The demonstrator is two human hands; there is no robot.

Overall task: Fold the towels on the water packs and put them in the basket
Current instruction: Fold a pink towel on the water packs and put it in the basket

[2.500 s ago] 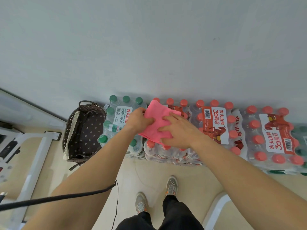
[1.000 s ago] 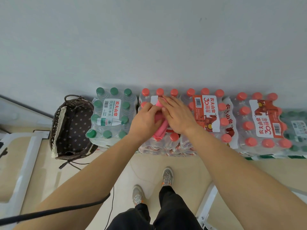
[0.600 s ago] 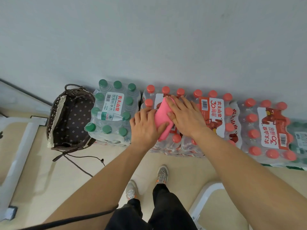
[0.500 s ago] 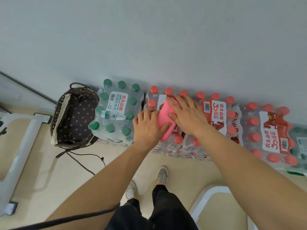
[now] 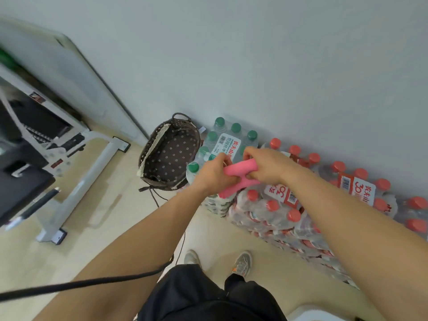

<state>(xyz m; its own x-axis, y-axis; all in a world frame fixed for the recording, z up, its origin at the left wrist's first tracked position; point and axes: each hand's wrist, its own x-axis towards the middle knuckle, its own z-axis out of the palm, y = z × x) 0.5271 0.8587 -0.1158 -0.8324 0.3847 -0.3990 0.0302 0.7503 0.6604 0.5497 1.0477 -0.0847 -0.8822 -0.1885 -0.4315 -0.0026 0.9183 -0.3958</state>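
Both arms of the person are bare up to the edge of the view, with no sleeve, watch or ring visible on the left hand or the right hand. The person wears black trousers and grey sneakers with light soles. A black cable runs across the left forearm.

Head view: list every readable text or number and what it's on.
"农夫山" in red, rest hidden by a hand: label on green-cap pack.
"30": label on red-cap pack.
"30" and "农夫山": label on next red-cap pack.
Barcodes, small print, stickers on white frame: too blurred.
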